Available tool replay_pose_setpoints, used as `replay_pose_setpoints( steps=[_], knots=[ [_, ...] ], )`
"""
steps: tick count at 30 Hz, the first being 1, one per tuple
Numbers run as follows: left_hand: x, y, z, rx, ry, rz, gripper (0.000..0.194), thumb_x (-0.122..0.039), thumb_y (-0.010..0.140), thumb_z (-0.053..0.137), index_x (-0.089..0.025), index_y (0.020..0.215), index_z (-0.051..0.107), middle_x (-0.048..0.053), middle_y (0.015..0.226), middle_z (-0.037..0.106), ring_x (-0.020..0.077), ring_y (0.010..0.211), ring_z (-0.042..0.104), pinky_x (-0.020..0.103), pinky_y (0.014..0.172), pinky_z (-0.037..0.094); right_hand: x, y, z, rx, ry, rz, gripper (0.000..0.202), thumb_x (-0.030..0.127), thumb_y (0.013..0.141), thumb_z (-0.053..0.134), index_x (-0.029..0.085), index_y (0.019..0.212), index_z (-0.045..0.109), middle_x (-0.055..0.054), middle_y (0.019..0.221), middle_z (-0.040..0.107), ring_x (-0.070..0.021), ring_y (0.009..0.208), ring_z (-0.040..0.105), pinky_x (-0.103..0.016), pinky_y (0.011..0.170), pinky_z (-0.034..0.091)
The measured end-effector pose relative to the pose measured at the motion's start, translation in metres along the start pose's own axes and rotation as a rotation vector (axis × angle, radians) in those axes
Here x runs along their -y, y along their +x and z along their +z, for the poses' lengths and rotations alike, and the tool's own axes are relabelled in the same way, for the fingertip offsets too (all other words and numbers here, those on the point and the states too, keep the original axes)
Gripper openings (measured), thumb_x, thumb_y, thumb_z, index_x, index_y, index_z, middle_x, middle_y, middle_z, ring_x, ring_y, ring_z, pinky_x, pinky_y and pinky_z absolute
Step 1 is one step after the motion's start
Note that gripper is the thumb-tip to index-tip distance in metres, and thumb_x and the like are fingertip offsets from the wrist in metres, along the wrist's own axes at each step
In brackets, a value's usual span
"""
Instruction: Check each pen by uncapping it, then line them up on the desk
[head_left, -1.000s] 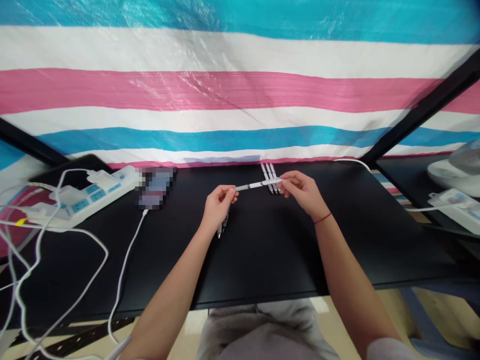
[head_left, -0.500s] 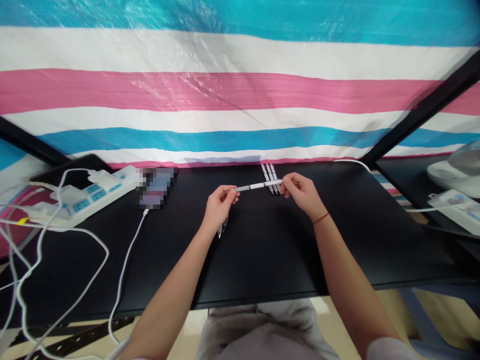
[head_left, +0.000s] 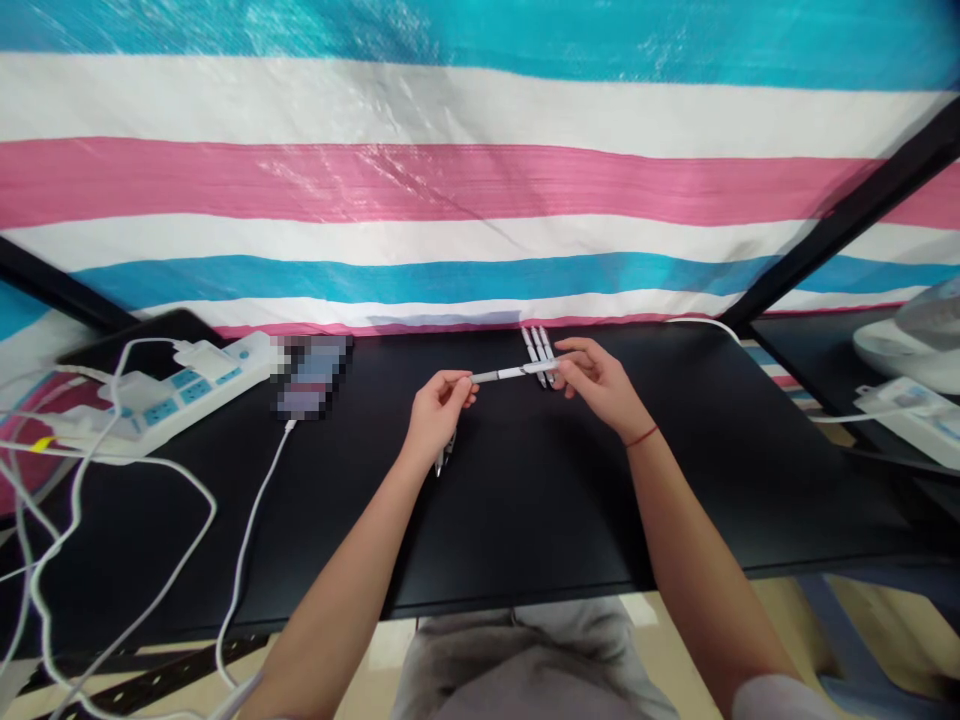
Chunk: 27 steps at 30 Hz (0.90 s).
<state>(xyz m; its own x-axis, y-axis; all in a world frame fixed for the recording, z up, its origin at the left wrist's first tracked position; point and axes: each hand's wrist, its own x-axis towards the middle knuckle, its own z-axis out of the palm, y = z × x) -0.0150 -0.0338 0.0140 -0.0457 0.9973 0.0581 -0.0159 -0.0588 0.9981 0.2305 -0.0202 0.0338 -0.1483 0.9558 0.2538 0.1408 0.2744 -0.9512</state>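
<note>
Striped sheeting (head_left: 480, 185), black table (head_left: 517, 530), pale floor (head_left: 386, 645)
</note>
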Motion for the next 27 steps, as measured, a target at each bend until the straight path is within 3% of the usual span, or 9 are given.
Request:
replay_pose_setpoints(
  steps=[2, 4, 6, 9, 12, 16, 22, 27],
  knots=[
    [0.0004, 0.0000, 0.0000, -0.004, 0.002, -0.001, 0.040, -0.049, 0.074, 0.069, -0.015, 0.095, 0.065, 0.006, 0.082, 0.069, 0.0145, 0.070, 0.063, 0.030, 0.070, 0.051, -0.0006, -0.0004, 0.0002, 0.033, -0.005, 0.001, 0.035, 0.045, 0.081, 0.066, 0.022, 0.107, 0.059, -0.003, 0.085, 0.067, -0.0165, 0.071, 0.064, -0.026, 0.055, 0.050],
    [0.0009, -0.0001, 0.0004, 0.001, 0.006, -0.002, 0.040, -0.049, 0.074, 0.069, -0.015, 0.094, 0.065, 0.006, 0.081, 0.069, 0.0143, 0.070, 0.063, 0.030, 0.070, 0.051, -0.0012, -0.0004, 0.0002, 0.030, -0.076, 0.007, 0.026, 0.045, 0.084, 0.062, 0.020, 0.092, 0.062, -0.003, 0.076, 0.066, -0.0155, 0.067, 0.063, -0.027, 0.056, 0.049],
    [0.0014, -0.0002, 0.0010, 0.007, 0.007, -0.003, 0.040, -0.049, 0.074, 0.069, -0.015, 0.094, 0.065, 0.006, 0.081, 0.069, 0.0144, 0.070, 0.063, 0.030, 0.070, 0.051, -0.0012, -0.0003, 0.0003, 0.011, -0.142, 0.015, 0.030, 0.046, 0.088, 0.055, 0.019, 0.079, 0.061, -0.002, 0.066, 0.063, -0.0137, 0.061, 0.059, -0.027, 0.057, 0.048],
    [0.0023, -0.0001, 0.0016, 0.006, 0.002, -0.003, 0.040, -0.049, 0.074, 0.069, -0.015, 0.095, 0.065, 0.006, 0.081, 0.069, 0.0145, 0.070, 0.063, 0.030, 0.070, 0.051, -0.0005, -0.0003, 0.0006, 0.017, -0.082, 0.020, 0.027, 0.046, 0.085, 0.059, 0.020, 0.092, 0.061, -0.002, 0.075, 0.064, -0.0136, 0.063, 0.060, -0.026, 0.056, 0.049],
    [0.0028, 0.0000, 0.0013, 0.002, -0.003, -0.003, 0.039, -0.048, 0.075, 0.069, -0.015, 0.095, 0.065, 0.006, 0.081, 0.069, 0.0143, 0.070, 0.063, 0.030, 0.070, 0.051, 0.0003, -0.0010, 0.0015, 0.050, -0.013, 0.013, 0.037, 0.045, 0.079, 0.068, 0.022, 0.106, 0.058, -0.003, 0.086, 0.066, -0.0153, 0.069, 0.063, -0.027, 0.056, 0.050],
    [0.0018, -0.0003, 0.0013, -0.002, -0.007, -0.006, 0.038, -0.049, 0.075, 0.068, -0.015, 0.091, 0.066, 0.006, 0.079, 0.068, 0.0142, 0.070, 0.063, 0.030, 0.071, 0.051, 0.0014, -0.0015, 0.0027, 0.060, -0.082, 0.041, 0.029, 0.047, 0.085, 0.060, 0.018, 0.086, 0.061, -0.001, 0.065, 0.062, -0.0136, 0.060, 0.059, -0.027, 0.057, 0.049],
    [-0.0003, -0.0009, 0.0021, -0.019, -0.045, -0.046, 0.041, -0.051, 0.075, 0.068, -0.014, 0.091, 0.064, 0.007, 0.080, 0.069, 0.0143, 0.069, 0.064, 0.030, 0.070, 0.052, 0.0020, -0.0015, 0.0018, 0.043, -0.063, 0.021, 0.031, 0.044, 0.079, 0.068, 0.018, 0.097, 0.063, -0.003, 0.076, 0.066, -0.0145, 0.066, 0.061, -0.026, 0.057, 0.049],
    [0.0028, -0.0036, 0.0047, -0.016, 0.022, -0.001, 0.038, -0.048, 0.079, 0.065, -0.013, 0.091, 0.064, 0.006, 0.078, 0.069, 0.0151, 0.071, 0.066, 0.031, 0.074, 0.053, 0.0003, -0.0010, 0.0036, 0.006, -0.123, 0.028, 0.033, 0.049, 0.085, 0.059, 0.016, 0.080, 0.062, -0.001, 0.060, 0.061, -0.0124, 0.056, 0.058, -0.025, 0.055, 0.049]
  ],
)
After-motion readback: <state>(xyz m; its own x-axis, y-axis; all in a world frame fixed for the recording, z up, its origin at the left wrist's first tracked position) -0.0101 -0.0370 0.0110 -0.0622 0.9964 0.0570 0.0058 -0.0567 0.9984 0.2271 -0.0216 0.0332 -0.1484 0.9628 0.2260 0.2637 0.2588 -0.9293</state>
